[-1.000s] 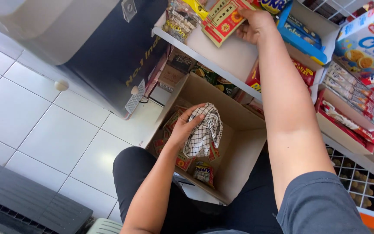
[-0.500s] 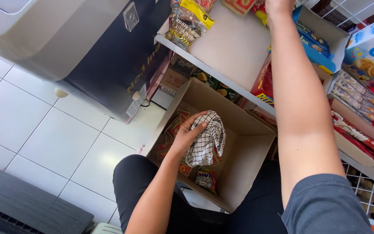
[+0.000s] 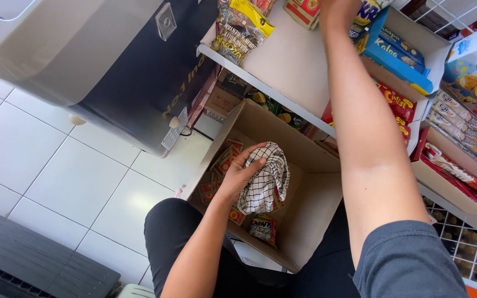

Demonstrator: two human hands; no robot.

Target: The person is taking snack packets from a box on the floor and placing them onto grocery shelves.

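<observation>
Fingers (image 3: pixel 254 160) of left hand (image 3: pixel 238 174) grip checked cloth (image 3: pixel 265 179) above red packets (image 3: pixel 223 161).

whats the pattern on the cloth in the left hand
White with a thin black check, on the cloth; head view.

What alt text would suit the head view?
A left hand holds a checked cloth inside a cardboard box of snack packets, while the right hand reaches to a shelf of packaged snacks above.
</observation>
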